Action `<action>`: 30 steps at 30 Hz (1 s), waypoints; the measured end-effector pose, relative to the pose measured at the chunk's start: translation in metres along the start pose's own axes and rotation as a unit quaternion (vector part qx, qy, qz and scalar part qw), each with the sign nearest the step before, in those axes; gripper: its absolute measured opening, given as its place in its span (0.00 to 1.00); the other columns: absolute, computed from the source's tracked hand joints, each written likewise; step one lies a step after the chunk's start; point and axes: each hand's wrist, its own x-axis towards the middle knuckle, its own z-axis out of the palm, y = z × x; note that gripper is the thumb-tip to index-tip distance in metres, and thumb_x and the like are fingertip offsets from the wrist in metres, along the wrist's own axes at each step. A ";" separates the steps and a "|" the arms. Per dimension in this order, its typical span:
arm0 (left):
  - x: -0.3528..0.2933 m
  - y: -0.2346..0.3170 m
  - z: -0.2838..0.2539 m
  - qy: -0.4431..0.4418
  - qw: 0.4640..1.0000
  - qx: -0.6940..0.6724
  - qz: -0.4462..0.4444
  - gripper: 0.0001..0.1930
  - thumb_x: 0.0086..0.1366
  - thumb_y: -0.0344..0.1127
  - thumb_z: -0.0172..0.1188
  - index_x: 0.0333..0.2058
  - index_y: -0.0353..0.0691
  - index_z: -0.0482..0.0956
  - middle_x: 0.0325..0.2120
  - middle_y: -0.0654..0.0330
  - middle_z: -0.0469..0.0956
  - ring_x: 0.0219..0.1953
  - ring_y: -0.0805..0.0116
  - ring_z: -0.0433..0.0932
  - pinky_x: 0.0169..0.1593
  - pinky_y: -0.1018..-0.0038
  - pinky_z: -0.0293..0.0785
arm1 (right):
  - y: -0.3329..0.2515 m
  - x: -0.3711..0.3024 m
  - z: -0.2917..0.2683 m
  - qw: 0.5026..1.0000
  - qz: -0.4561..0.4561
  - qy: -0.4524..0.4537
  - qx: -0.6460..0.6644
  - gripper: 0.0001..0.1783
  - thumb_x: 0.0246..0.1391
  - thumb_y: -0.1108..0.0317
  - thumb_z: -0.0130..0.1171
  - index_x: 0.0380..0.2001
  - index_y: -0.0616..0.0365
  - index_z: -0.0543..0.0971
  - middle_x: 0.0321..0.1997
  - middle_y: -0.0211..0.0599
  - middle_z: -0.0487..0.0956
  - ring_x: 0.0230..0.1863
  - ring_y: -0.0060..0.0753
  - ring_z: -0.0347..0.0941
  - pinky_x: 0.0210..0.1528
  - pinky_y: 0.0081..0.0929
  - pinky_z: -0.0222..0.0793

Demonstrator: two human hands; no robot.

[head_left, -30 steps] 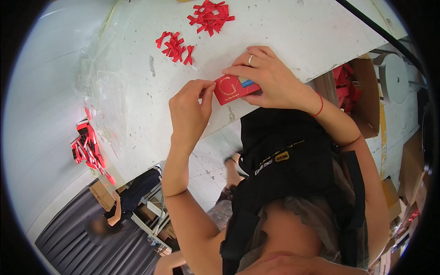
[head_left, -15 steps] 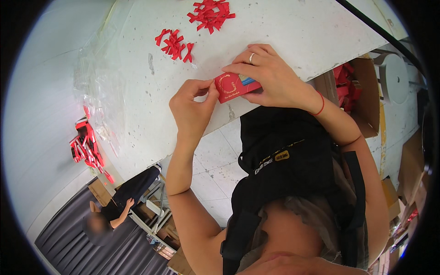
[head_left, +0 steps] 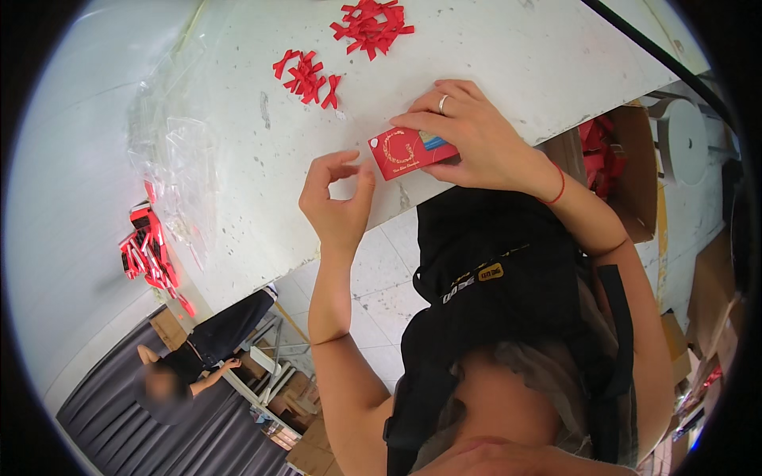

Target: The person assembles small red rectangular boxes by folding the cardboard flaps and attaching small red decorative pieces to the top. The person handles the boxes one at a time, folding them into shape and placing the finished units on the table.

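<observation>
A small flat red box (head_left: 402,155) with gold print and a blue patch lies at the near edge of the white table, gripped at its right end by my right hand (head_left: 480,135). On the box's upper left corner is a small pale round dot (head_left: 374,143). Just left of that corner, my left hand (head_left: 337,194) has its thumb and forefinger apart, with nothing seen between them. Beyond the hands lie two groups of red ribbon bows, a smaller cluster (head_left: 306,79) and a larger pile (head_left: 373,28).
Clear plastic bags (head_left: 186,166) lie along the table's left side. Past them is a heap of red boxes (head_left: 151,250). At right, below table level, a cardboard carton (head_left: 635,170) holds red items, beside a round white stool (head_left: 683,139). Another person (head_left: 186,373) is at the lower left.
My left thumb and forefinger have let go of the box's corner and moved slightly left, uncovering the pale dot. My right hand keeps its hold. The other person's arm has shifted.
</observation>
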 end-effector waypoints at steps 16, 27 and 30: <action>0.030 0.002 0.003 -0.114 0.967 -0.159 -0.160 0.05 0.64 0.31 0.64 0.33 0.36 0.81 0.28 0.62 0.83 0.30 0.77 0.80 0.36 0.77 0.76 | 0.000 0.004 -0.002 1.000 -0.003 0.000 -0.014 0.30 0.40 0.64 0.69 0.52 0.50 0.79 0.46 0.34 0.78 0.50 0.41 0.71 0.63 0.40 0.59; 0.024 0.026 -0.003 -0.074 0.984 0.123 0.107 0.03 0.60 0.29 0.66 0.32 0.40 0.82 0.28 0.61 0.83 0.22 0.66 0.80 0.25 0.74 0.73 | -0.001 0.003 -0.002 1.000 0.002 0.003 -0.013 0.30 0.39 0.65 0.69 0.51 0.50 0.79 0.45 0.35 0.78 0.50 0.41 0.71 0.62 0.39 0.60; 0.028 0.027 -0.001 -0.080 0.977 0.152 0.125 0.03 0.58 0.30 0.67 0.30 0.40 0.81 0.27 0.61 0.82 0.22 0.66 0.80 0.25 0.73 0.72 | -0.001 0.002 -0.001 1.000 0.001 0.009 -0.011 0.29 0.40 0.65 0.69 0.51 0.50 0.79 0.45 0.36 0.78 0.50 0.42 0.71 0.62 0.39 0.60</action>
